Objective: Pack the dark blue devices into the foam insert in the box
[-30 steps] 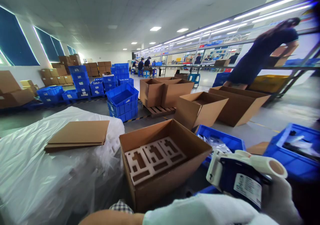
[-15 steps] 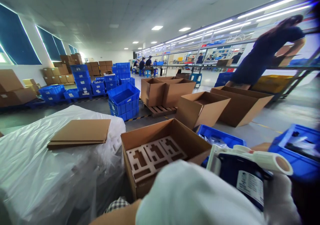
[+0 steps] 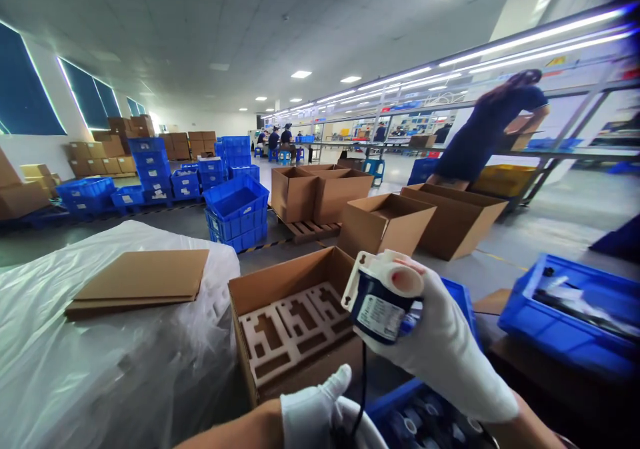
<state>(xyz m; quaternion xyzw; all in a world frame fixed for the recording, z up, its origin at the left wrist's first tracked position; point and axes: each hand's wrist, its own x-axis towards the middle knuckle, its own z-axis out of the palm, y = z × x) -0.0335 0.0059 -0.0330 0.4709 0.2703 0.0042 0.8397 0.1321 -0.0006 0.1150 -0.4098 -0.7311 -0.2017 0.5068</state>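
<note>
My right hand (image 3: 445, 356), in a white glove, holds a blue and white pump-like part (image 3: 383, 296) with a white label, lifted over the right edge of an open cardboard box (image 3: 295, 369). A white foam insert (image 3: 293, 326) with cut-out slots lies inside the box. A black cord hangs down from the part to my left hand (image 3: 325, 416), also gloved, which is low at the frame bottom with fingers curled around the cord. Under my hands sits a blue crate (image 3: 425, 419) holding more such parts.
A plastic-covered stack (image 3: 100, 369) with flat cardboard sheets (image 3: 140, 279) on top stands at the left. A blue bin (image 3: 570, 316) is at the right. Open cartons (image 3: 385, 226), stacked blue crates (image 3: 235, 212) and a bending person in blue (image 3: 485, 136) lie beyond.
My right hand has carried the part left and farther out, over the box edge. My left hand has dropped from the middle of the view to the bottom. The camera shifted right.
</note>
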